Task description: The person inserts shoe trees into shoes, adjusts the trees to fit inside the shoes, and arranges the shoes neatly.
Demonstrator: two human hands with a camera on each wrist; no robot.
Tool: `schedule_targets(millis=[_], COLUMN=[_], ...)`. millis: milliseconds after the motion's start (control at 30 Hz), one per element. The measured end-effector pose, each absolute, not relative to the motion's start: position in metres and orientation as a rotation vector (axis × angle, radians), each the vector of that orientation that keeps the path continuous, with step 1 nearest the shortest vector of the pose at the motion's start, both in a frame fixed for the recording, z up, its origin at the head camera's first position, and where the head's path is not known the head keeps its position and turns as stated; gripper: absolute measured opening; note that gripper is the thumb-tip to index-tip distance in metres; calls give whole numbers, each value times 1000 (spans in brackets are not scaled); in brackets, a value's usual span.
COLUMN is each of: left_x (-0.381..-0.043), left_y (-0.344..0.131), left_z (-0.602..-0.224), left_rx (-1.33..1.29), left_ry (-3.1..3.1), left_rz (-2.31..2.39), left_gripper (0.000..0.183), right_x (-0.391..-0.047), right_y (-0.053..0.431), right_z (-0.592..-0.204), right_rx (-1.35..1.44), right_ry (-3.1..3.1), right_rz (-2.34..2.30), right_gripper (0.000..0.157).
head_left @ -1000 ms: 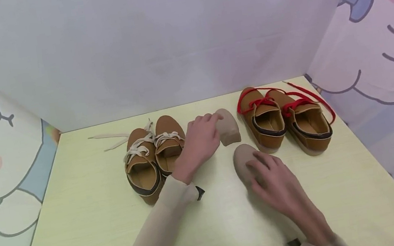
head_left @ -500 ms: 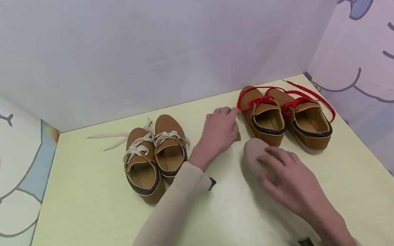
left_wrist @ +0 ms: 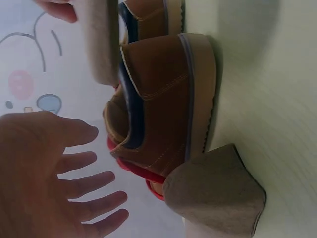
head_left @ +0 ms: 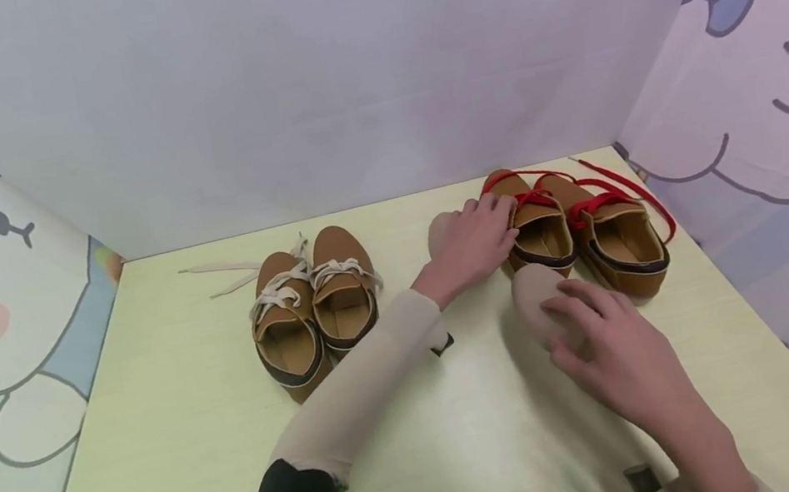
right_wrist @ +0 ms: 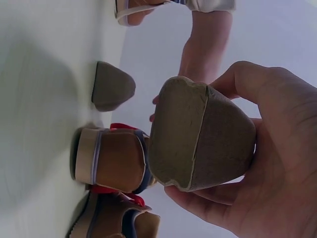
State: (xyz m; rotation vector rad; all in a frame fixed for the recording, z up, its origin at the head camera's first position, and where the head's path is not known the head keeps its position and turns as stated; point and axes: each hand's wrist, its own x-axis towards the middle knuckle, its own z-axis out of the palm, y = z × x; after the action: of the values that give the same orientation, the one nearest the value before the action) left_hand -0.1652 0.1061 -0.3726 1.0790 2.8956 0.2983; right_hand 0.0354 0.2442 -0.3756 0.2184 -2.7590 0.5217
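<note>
My right hand grips a greyish-beige moulded-pulp shoe insert between thumb and fingers, lifted off the table behind the red-laced shoes. Its hollow-looking wide end faces the right wrist camera. My left hand hovers by the left red-laced brown shoe, fingers slightly bent and spread, holding nothing; in the head view it covers part of that shoe. A second insert stands on the table beside this shoe, partly hidden behind my left hand in the head view. The right red-laced shoe sits alongside.
A pair of brown shoes with cream laces, the left shoe and right shoe, stands left of my left forearm. A loose cream lace trails leftward. A pale wall closes the back of the light table.
My left hand has moved right, from above the standing insert to the left red-laced shoe. My right hand has carried its insert rightward and slightly forward, toward that shoe's heel.
</note>
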Motion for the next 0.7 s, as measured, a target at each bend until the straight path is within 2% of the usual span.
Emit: schedule_targets(millis=[433,700], left_x=[-184,-192], left_y=[144,152], left_z=[-384,-389], left_rx=[1153,1145], left_ry=[2841,2823], left_rz=[201,132], left_gripper=[64,59], right_x=[35,26], right_y=[262,269], right_z=[-366,-363], right_rx=[197,216], right_ry=[-2759,-2713], right_rz=[508,496], right_gripper=[38,35])
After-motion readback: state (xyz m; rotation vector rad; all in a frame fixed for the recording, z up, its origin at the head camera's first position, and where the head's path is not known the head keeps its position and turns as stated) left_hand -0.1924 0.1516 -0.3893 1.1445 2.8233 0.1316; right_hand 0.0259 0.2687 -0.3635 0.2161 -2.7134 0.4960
